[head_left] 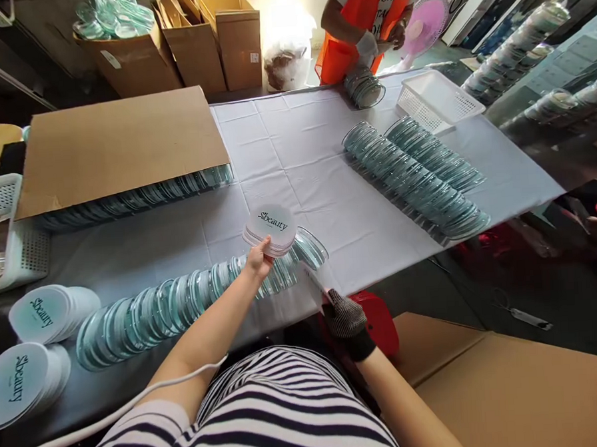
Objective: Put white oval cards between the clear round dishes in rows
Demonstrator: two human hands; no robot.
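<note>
In the head view my bare left hand grips a stack of round printed cards, thumb on top, with "beauty" lettering on the upper one. The stack is above the right part of a long row of clear glass discs standing on edge. My right hand, in a dark knitted glove, is closed on a thin flat pale piece, seen nearly edge-on and too blurred to name. It is beside the row's right end, near the table's front edge. More round card stacks lie at the left.
A cardboard sheet covers other disc rows at the back left. Two more glass disc rows lie at the right, near a white basket. Across the table, a person in an orange vest handles discs. A white cable crosses my left arm.
</note>
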